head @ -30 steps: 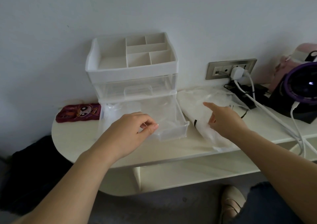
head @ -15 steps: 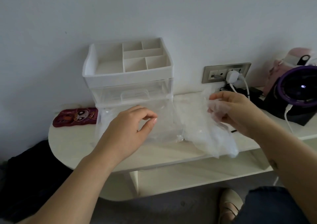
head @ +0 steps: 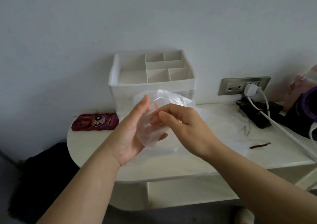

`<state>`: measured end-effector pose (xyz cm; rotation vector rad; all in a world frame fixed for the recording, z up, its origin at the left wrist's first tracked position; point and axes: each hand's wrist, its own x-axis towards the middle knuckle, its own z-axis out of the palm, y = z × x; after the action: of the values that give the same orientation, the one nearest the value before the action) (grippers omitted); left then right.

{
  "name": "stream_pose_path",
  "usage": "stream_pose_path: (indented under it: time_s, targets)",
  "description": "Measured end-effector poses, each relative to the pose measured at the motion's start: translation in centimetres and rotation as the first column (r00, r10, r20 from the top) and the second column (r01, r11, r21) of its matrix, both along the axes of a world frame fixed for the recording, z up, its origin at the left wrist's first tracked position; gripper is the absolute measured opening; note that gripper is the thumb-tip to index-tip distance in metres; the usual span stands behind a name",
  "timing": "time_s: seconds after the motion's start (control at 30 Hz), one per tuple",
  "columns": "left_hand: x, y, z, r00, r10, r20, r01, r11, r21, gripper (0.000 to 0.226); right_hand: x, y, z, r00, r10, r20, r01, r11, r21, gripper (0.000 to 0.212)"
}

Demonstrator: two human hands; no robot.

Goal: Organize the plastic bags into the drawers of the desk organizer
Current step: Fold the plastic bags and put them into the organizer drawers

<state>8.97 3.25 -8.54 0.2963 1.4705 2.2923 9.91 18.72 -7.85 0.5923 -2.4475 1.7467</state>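
I hold a crumpled clear plastic bag (head: 171,98) in the air between both hands, in front of the white desk organizer (head: 118,74). My left hand (head: 132,132) stands palm-in with straight fingers against the bag's left side. From the right, my right hand (head: 183,122) pinches the bag with curled fingers. The organizer's top tray with several compartments is in view. Its clear drawers are mostly hidden behind the bag and my hands. More clear plastic bags (head: 224,120) lie flat on the white desk (head: 96,148) to the right.
A dark red cartoon pouch (head: 95,121) lies left of the organizer. At the right are a wall socket (head: 229,87) with a white plug (head: 249,90), white cables, a black adapter (head: 257,117) and a purple device (head: 308,107). Dark cloth (head: 34,175) lies below left.
My right hand lifted the bag off the desk and carried it left in front of the organizer. My left hand left the drawer and rose to meet the bag.
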Motion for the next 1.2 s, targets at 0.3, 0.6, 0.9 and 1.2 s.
stream_pose_path:
  time_s: [0.3, 0.6, 0.9, 1.2]
  targets:
    - [-1.3, -1.8, -0.4, 0.939, 0.283, 0.193, -0.211, 0.922, -0.326, 0.024, -3.6, 0.2, -1.7, 0.992, -0.115, 0.056, 0.088, 0.932, 0.352, 0.028]
    - [-1.6, -2.6, -0.5, 0.962, 0.273, 0.029, -0.209, 0.797, -0.566, 0.020, -5.4, -0.2, -3.2, 0.991, 0.060, 0.120, -0.132, 0.595, 0.793, 0.074]
    - [-0.7, -1.5, -0.6, 0.754, -0.082, -0.652, -0.632, 0.179, -0.754, 0.031, -5.5, -0.7, -2.6, 0.991, 0.020, 0.132, -0.125, 0.490, 0.863, 0.080]
    - [-3.0, -0.4, -1.9, 0.936, -0.302, -0.181, -0.176, 0.044, -0.983, 0.049, -5.6, -1.3, -2.8, 0.995, 0.055, 0.078, -0.091, 0.288, 0.953, 0.059]
